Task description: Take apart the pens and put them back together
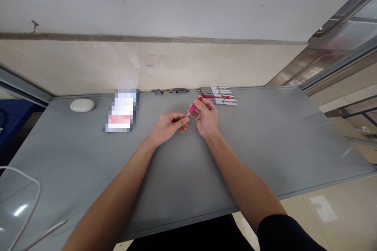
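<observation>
A pink pen (193,107) is held between my two hands above the grey table. My left hand (171,124) pinches its lower, clearer end with thumb and index finger. My right hand (206,115) grips the pink barrel near the upper end, with its fingers curled round it. Just behind my right hand lies a row of several pens (220,91), mostly white with grey, and one red. Farther left, along the wall, several darker slim parts or pens (169,91) lie together; their exact kind is too small to tell.
A blurred-out phone-like device (122,111) lies on the grey table (182,188), left of my hands. Beyond it is a white rounded case (82,105). A white cable (38,192) runs over the left front corner. The tiled wall (188,64) borders the back edge.
</observation>
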{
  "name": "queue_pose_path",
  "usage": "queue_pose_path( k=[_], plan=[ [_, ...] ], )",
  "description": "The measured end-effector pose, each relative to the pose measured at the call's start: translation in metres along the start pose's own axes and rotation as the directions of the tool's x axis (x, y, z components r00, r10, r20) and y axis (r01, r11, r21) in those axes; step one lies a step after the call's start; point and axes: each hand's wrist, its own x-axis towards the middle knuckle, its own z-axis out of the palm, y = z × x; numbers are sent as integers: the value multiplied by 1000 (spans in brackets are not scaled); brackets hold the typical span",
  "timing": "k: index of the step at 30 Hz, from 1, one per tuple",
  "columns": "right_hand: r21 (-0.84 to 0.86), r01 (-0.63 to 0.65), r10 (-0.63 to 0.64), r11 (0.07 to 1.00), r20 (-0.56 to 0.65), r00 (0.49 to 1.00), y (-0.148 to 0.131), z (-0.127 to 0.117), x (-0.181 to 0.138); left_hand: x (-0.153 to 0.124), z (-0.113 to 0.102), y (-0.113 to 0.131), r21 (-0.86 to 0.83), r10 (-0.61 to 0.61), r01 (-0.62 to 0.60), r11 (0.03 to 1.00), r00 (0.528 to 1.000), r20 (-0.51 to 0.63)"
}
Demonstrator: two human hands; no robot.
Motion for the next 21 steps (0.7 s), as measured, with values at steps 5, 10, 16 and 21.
queue_pose_path(
  k=[5, 10, 16, 21],
  plan=[
    [-27, -42, 43, 999, 44, 998, -3, 0, -2, -3, -2, 3, -64, -42, 53, 997, 986, 160],
    [-3, -23, 24, 1000, 50, 998, -2, 0, 0, 0, -4, -1, -173, -55, 68, 983, 995, 78],
    [10, -13, 13, 1000, 27, 1000, 1, -1, 3, 4, -5, -6, -133, -23, 18, 991, 999, -41],
    [24, -16, 14, 1000, 56, 998, -1, -1, 1, 2, -7, -2, -102, -49, 52, 993, 998, 39]
  ],
)
